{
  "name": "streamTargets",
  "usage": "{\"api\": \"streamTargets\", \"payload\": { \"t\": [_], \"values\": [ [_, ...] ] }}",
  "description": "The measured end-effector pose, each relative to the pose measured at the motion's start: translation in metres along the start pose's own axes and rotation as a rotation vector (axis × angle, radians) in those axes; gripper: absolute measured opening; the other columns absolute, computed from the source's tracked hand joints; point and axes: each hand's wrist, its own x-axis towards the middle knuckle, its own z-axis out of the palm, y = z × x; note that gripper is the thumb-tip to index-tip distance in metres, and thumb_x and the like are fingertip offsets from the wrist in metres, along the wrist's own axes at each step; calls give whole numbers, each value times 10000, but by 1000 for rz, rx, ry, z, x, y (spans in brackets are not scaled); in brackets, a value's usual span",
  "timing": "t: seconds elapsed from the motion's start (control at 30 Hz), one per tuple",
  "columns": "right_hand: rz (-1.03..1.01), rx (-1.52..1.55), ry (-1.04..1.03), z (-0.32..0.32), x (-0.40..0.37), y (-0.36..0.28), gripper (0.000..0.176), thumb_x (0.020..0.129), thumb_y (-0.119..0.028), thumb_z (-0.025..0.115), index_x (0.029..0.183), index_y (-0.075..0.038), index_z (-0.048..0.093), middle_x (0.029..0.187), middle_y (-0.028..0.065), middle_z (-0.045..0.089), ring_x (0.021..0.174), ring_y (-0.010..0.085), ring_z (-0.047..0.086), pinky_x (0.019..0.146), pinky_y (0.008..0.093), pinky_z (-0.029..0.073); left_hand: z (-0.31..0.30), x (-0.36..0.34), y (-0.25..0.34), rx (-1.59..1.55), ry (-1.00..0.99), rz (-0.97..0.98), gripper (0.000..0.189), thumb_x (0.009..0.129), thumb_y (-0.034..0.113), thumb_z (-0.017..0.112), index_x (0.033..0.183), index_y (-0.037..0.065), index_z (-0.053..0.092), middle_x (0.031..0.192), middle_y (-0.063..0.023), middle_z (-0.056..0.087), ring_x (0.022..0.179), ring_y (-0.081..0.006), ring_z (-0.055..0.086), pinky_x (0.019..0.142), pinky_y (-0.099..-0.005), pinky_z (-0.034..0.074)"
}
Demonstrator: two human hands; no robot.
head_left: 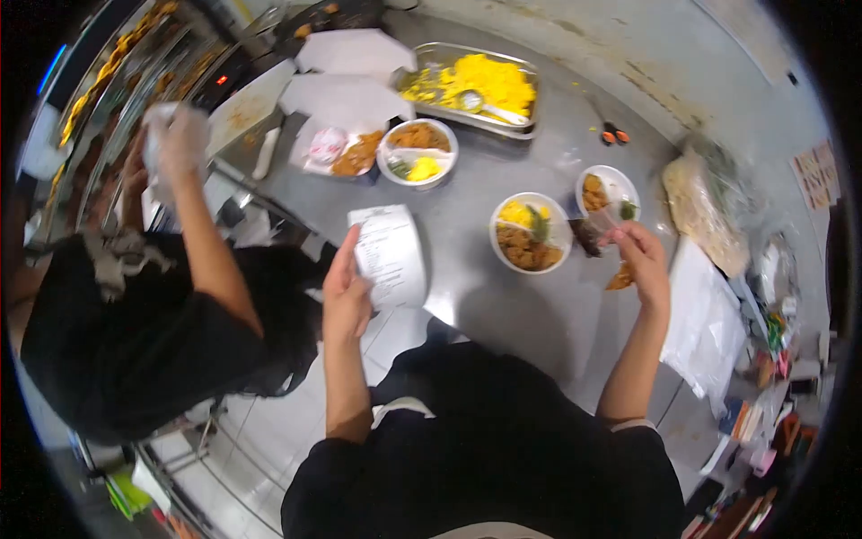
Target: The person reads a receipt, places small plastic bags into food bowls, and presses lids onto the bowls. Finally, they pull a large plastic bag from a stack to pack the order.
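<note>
My left hand (347, 296) is closed on a white printed receipt (391, 259), holding it up by its left edge with the thumb along it. My right hand (645, 260) is closed in a pinch beside a round white divided bowl (607, 176) with brown food and a bit of green. What its fingertips hold I cannot make out. Just below them lies an orange-brown piece (620, 278). Between my hands stands another divided bowl (531, 233) with yellow rice, green leaves and brown fried pieces. Farther back is a third bowl (418, 153) with similar food.
A steel tray (471, 123) of yellow rice holds a metal scoop (485, 108). Left of it, an open paper box (346, 99) contains a wrapped ball and fried food. A gloved co-worker (153, 305) stands at left. White plastic bags (705, 314) lie at the right edge.
</note>
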Motion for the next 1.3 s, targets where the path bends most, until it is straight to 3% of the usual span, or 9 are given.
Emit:
{"api": "streamTargets", "payload": {
  "t": [0.1, 0.2, 0.23, 0.53, 0.73, 0.87, 1.0, 1.13, 1.3],
  "values": [
    [4, -51, -48, 1, 6, 2, 164, 858, -143, 510, 821, -8, 596, 787, 25, 614, 762, 89, 529, 718, 215, 379, 1, 1, 3, -132, -7, -13, 761, 584, -130, 341, 1334, -16, 287, 1370, -150, 300, 1261, -241, 318, 1034, -314, 244],
    [21, 22, -56, 3, 5, 2, 167, 861, -150, 506, 831, -12, 595, 787, 24, 613, 757, 82, 525, 693, 211, 371, 4, -1, 9, -231, 29, -55, 741, 605, -86, 348, 1339, -12, 274, 1368, -165, 297, 1251, -259, 335, 1017, -354, 304],
    [-50, 38, -52, 5, 6, 8, 160, 859, -175, 508, 846, -40, 593, 774, 19, 635, 572, 31, 385, 532, 185, 275, 1, -1, 8, -262, 24, -55, 742, 606, -81, 345, 1341, -13, 268, 1369, -166, 294, 1249, -265, 338, 1011, -361, 316],
    [-9, -6, -37, -3, -2, 9, 175, 866, -164, 488, 858, -21, 588, 822, 45, 628, 713, 83, 523, 621, 213, 329, -1, 2, 0, -281, 1, -39, 808, 564, -98, 345, 1357, -2, 223, 1385, -165, 259, 1261, -272, 319, 1005, -372, 336],
    [-37, -91, 36, -3, -9, 8, 152, 844, -149, 519, 828, -35, 617, 780, 8, 630, 638, 64, 477, 589, 209, 349, -4, 6, -8, -50, -2, 41, 869, 538, -118, 400, 1369, 40, 200, 1353, -152, 319, 1244, -267, 338, 1029, -366, 297],
    [-23, -13, 51, -11, -15, 10, 157, 854, -128, 510, 836, -7, 608, 804, 45, 630, 729, 105, 545, 705, 233, 401, 0, 3, -7, -21, 69, 24, 835, 588, -184, 376, 1370, 50, 195, 1384, -146, 275, 1253, -264, 326, 1025, -355, 306],
    [-5, 43, 71, -21, -25, 16, 158, 860, -122, 507, 840, 4, 601, 794, 55, 629, 792, 119, 573, 763, 242, 412, 1, 3, -8, 8, 66, -28, 789, 623, -203, 372, 1359, 48, 235, 1390, -141, 267, 1245, -245, 343, 1012, -333, 326],
    [69, 4, 61, -28, -38, 27, 156, 860, -120, 506, 840, 2, 601, 790, 53, 630, 793, 117, 575, 764, 244, 412, 2, 4, -10, 66, 86, -94, 693, 641, -194, 368, 1303, 10, 348, 1354, -144, 328, 1222, -239, 378, 998, -323, 345],
    [53, 78, 85, -30, -45, 48, 165, 863, -132, 507, 835, 1, 601, 796, 57, 634, 791, 116, 577, 756, 244, 411, 10, 4, -4, 126, 101, -123, 675, 635, -191, 361, 1285, -12, 368, 1344, -150, 340, 1214, -236, 388, 989, -311, 356]
  ]
}}
